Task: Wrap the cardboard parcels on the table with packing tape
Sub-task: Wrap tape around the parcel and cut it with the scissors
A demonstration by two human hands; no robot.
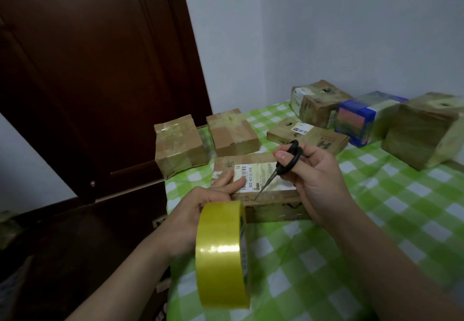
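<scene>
Centre: the flat brown cardboard parcel with a white barcode label [258, 182], my landmark, lies on the green-and-white checked tablecloth [376, 220]. From my remote station I see the left hand [200, 210] at the landmark's left end, its visible fingers [233, 182] straight and pressed together on the parcel's top, touching the label's edge. The roll of yellow packing tape [222, 255] stands on edge just in front of this hand, nearer the camera than the landmark; I cannot tell how it is held, as the thumb is hidden. The right hand [316, 177] is at the landmark's right end, thumb and fingers curled through the loops of the black-handled metal scissors [288, 157], whose nearly closed blades slant down to the parcel's near top edge. Beyond the landmark's left end sit two taped brown boxes [179, 145]. Beyond its right end lie a flat brown box [307, 136], a blue carton [364, 117] and a large brown box [424, 130].
</scene>
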